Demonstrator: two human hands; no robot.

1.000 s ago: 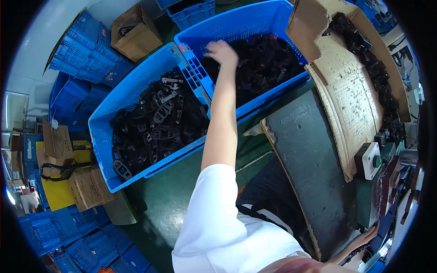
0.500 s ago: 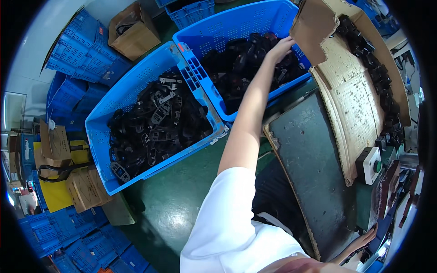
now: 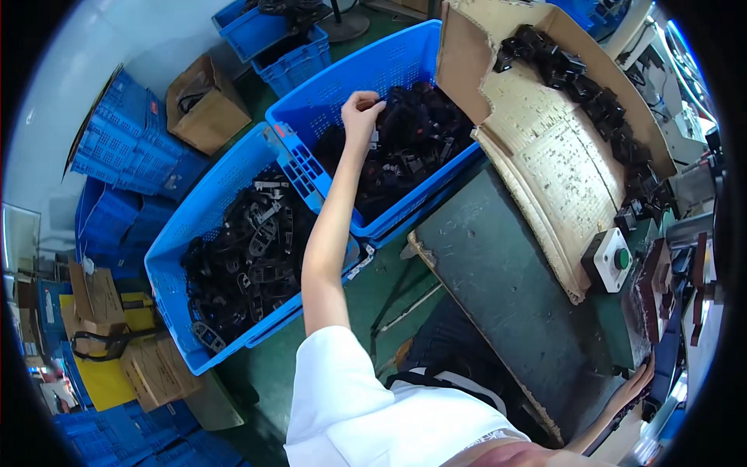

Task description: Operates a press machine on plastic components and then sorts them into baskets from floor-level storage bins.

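My left hand (image 3: 361, 117) is over the far blue crate (image 3: 319, 89), its fingers curled together at the tips. A dark bit shows at the fingertips, too small to name. Below it in that crate lies a heap of black plastic parts (image 3: 412, 124). My right hand (image 3: 640, 380) rests at the lower right against the edge of the machine, fingers stretched out and nothing plainly held. A nearer blue crate (image 3: 165, 268) to the left holds more black parts (image 3: 257, 257), some with grey frames.
A dark worktable (image 3: 498, 257) carries a cardboard tray (image 3: 556, 156) with a row of black parts (image 3: 599, 105). Near its right end is a white switch box (image 3: 607, 261) with a green button. Cardboard boxes (image 3: 206, 109) and stacked blue crates (image 3: 124, 132) stand at the left.
My left hand has moved left and slightly nearer across the far crate, away from its right corner. The view has shifted to the right. My right hand stays by the machine's edge.
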